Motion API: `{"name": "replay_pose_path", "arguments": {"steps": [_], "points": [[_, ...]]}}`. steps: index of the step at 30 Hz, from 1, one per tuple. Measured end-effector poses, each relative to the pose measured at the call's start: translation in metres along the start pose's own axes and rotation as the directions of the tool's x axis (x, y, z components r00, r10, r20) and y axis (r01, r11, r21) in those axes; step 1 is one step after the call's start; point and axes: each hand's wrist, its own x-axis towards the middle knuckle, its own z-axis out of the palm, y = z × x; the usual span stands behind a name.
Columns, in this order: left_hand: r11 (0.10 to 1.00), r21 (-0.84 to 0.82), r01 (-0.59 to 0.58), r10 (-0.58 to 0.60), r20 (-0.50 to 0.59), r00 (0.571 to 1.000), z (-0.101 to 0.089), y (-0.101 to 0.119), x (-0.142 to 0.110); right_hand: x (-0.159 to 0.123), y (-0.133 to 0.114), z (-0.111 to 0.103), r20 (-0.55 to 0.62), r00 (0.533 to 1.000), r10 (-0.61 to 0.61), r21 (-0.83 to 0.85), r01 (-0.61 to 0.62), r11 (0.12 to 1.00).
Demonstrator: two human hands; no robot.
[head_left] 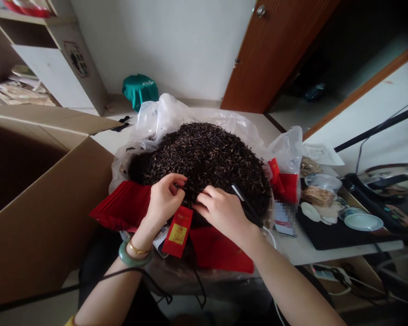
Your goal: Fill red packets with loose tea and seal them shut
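A big heap of dark loose tea leaves [204, 158] lies in a clear plastic bag [163, 117] on the table. My left hand [165, 197] is pinched at the heap's near edge and holds a small red packet [177, 231] that hangs below it. My right hand [222, 210] is closed in a pinch beside it, fingertips at the packet's mouth, with a thin dark tool [246, 203] lying across its back. What the right fingers pinch is too small to name. A green bangle [132, 258] is on my left wrist.
Stacks of red packets [122, 206] lie left of and below the heap [219, 251]. An open cardboard box [44, 181] stands at the left. A black tea tray [329, 226] with cups and jars sits at the right. A brown door [275, 50] is behind.
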Motion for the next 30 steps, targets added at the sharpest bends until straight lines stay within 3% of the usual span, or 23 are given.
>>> {"name": "replay_pose_path", "arguments": {"steps": [4, 7, 10, 15, 21, 26, 30], "points": [[0.999, -0.035, -0.034, 0.038, 0.106, 0.994, 0.009, 0.003, -0.004, 0.005, -0.002, 0.004, 0.006, 0.999, 0.049, -0.054, -0.049, 0.997], [0.984, -0.169, 0.055, -0.024, 0.176, 0.984, 0.012, 0.0, -0.003, 0.009, -0.001, 0.007, 0.011, 0.999, 0.042, -0.038, -0.041, 0.998], [0.956, -0.265, 0.128, -0.082, 0.175, 0.981, 0.009, -0.003, 0.0, 0.007, 0.001, 0.007, -0.028, 0.999, 0.034, 0.044, -0.032, 0.999], [0.94, -0.308, 0.15, -0.104, 0.161, 0.981, 0.005, -0.002, 0.002, 0.004, 0.004, 0.01, -0.251, 0.967, -0.039, 0.151, 0.079, 0.985], [0.929, -0.301, 0.217, -0.161, 0.2, 0.966, 0.005, 0.002, 0.002, 0.013, 0.002, 0.022, -0.188, 0.981, -0.053, 0.137, 0.079, 0.987], [0.926, -0.304, 0.225, -0.176, 0.178, 0.968, 0.004, 0.001, 0.002, 0.008, 0.003, 0.018, -0.328, 0.944, -0.031, 0.135, 0.079, 0.988], [0.931, -0.307, 0.195, -0.151, 0.161, 0.975, 0.007, 0.001, 0.001, 0.008, 0.001, 0.018, -0.289, 0.957, -0.031, 0.067, 0.053, 0.996]]}}
